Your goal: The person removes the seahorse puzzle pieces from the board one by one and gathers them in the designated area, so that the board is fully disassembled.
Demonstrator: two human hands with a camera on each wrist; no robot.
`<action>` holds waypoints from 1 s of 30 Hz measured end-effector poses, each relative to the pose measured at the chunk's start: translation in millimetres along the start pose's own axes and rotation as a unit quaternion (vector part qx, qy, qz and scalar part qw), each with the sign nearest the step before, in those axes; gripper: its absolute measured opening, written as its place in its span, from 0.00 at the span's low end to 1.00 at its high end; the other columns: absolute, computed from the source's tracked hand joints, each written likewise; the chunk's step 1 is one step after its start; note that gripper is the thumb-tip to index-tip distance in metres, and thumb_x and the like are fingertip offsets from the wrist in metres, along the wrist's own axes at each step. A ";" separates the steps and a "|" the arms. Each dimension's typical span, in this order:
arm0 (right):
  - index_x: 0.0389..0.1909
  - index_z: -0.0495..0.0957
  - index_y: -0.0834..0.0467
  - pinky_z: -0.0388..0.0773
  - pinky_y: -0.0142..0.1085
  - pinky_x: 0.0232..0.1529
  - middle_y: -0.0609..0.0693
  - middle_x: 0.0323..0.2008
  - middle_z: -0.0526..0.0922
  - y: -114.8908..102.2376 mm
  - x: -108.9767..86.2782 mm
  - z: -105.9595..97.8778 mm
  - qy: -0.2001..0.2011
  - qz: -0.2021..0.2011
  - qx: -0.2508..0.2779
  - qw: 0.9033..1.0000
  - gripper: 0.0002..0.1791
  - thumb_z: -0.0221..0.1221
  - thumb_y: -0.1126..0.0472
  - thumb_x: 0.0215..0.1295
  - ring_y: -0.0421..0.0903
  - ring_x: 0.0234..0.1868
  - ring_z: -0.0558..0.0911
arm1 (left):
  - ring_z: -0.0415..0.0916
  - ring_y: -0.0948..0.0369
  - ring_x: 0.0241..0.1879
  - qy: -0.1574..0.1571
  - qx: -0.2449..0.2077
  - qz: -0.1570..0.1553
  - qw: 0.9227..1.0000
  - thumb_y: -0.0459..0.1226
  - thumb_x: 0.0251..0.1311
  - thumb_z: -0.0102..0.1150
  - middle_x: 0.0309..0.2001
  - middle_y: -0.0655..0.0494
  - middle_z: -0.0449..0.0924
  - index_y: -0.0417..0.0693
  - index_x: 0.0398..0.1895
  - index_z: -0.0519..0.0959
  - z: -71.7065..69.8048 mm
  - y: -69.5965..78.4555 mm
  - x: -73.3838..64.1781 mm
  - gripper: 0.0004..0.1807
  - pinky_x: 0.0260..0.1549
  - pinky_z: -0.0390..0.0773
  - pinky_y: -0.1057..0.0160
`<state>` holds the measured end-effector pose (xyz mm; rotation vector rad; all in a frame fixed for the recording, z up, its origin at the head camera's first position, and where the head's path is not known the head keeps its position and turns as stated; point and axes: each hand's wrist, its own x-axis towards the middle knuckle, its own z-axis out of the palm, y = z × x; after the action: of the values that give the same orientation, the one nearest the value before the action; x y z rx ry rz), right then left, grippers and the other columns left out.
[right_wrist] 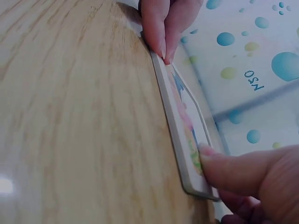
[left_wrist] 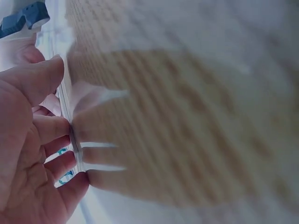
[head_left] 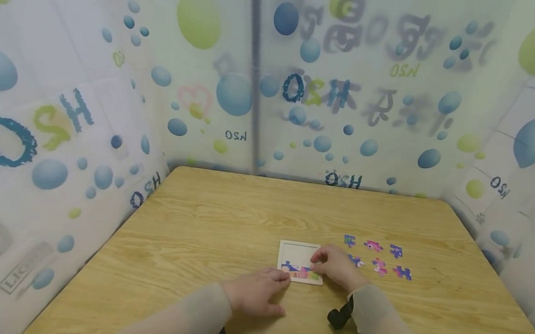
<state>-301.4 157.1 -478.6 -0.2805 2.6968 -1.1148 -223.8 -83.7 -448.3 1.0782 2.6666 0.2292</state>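
A small square puzzle tray [head_left: 296,253] with a pale rim lies on the wooden table. Along its near side runs a row of colourful puzzle pieces [head_left: 302,273]. My left hand [head_left: 256,293] lies flat, palm down, fingertips at the tray's near left corner. At the tray's right side, my right hand [head_left: 338,269] has thumb and index finger close together over the row's end. In the right wrist view, its thumb [right_wrist: 233,170] presses on the greenish end piece [right_wrist: 193,154]; its index fingertip is hidden there.
Several loose puzzle pieces [head_left: 380,266] lie in two rows right of the tray, some close beside the right hand. The wooden table [head_left: 227,211] is bounded at the back and sides by a patterned curtain [head_left: 213,147].
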 end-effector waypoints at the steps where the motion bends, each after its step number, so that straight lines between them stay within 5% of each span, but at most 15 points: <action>1: 0.32 0.80 0.53 0.70 0.47 0.49 0.48 0.38 0.76 -0.8 -0.3 -0.4 -0.002 0.000 -0.002 1.000 0.06 0.68 0.61 0.56 0.47 0.41 0.73 | 0.55 0.55 0.71 0.000 0.000 -0.001 1.000 0.58 0.63 0.53 0.73 0.55 0.57 0.45 0.71 0.62 0.3 0.2 0.2 0.40 0.67 0.58 0.60; 12: 0.30 0.81 0.53 0.71 0.43 0.43 0.46 0.33 0.77 -10.8 1.9 1.0 -0.012 0.006 -0.011 1.000 0.03 0.66 0.61 0.59 0.45 0.36 0.73 | 0.55 0.55 0.70 0.004 -0.004 -0.005 1.000 0.58 0.62 0.53 0.72 0.55 0.57 0.45 0.71 0.63 2.0 -0.6 1.8 0.40 0.66 0.59 0.60; 22: 0.35 0.81 0.58 0.75 0.34 0.31 0.48 0.32 0.79 -37.2 4.1 27.8 -0.048 -0.031 0.071 0.996 0.04 0.63 0.63 0.62 0.42 0.29 0.77 | 0.56 0.55 0.70 0.013 0.011 0.010 1.000 0.57 0.63 0.54 0.72 0.54 0.58 0.42 0.70 0.63 3.7 -1.6 2.1 0.40 0.66 0.59 0.62; 30: 0.34 0.81 0.57 0.73 0.34 0.33 0.48 0.30 0.77 -40.7 5.8 34.8 -0.042 -0.045 0.068 0.996 0.06 0.67 0.65 0.56 0.43 0.31 0.76 | 0.56 0.55 0.70 0.028 0.067 0.010 0.997 0.61 0.63 0.50 0.72 0.50 0.56 0.40 0.71 0.62 8.2 7.5 -2.2 0.43 0.66 0.60 0.62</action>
<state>-293.9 103.9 -474.3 -0.4191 2.5430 -1.2743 -215.0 -79.5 -454.0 1.1532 2.7555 0.0862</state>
